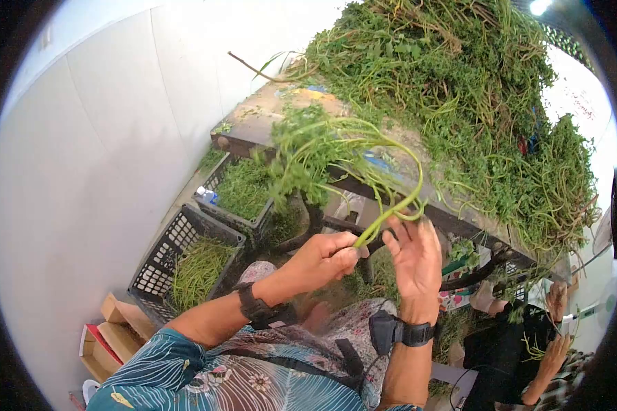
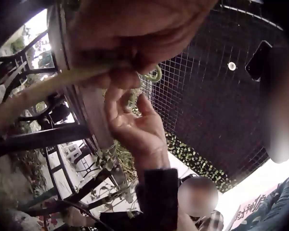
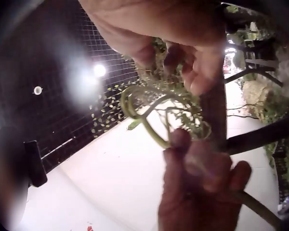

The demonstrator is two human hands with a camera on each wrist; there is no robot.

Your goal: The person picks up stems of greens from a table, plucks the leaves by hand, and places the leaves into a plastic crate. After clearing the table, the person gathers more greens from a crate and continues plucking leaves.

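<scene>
Left hand (image 1: 322,260): fingers and thumb closed, pinching the lower part of the green-stem bunch (image 1: 391,211). Right hand (image 1: 418,264): open, palm turned up, fingers loosely bent beside the stems. The green-stem bunch is located above and between the hands. Its long axis runs diagonally up and right from the left hand, then arches back leftward; the leafy tops point left, in front of the table edge (image 1: 452,218).

Containers: two black plastic crates sit left of the left hand. The farther crate (image 1: 216,177) contains leafy greens (image 1: 243,186); the nearer crate (image 1: 159,264) contains thin green stems (image 1: 200,272). A cardboard box (image 1: 120,329) stands left of the nearer crate. Beyond the hands, a large heap of leafy stalks (image 1: 452,89) rests on the table.
</scene>
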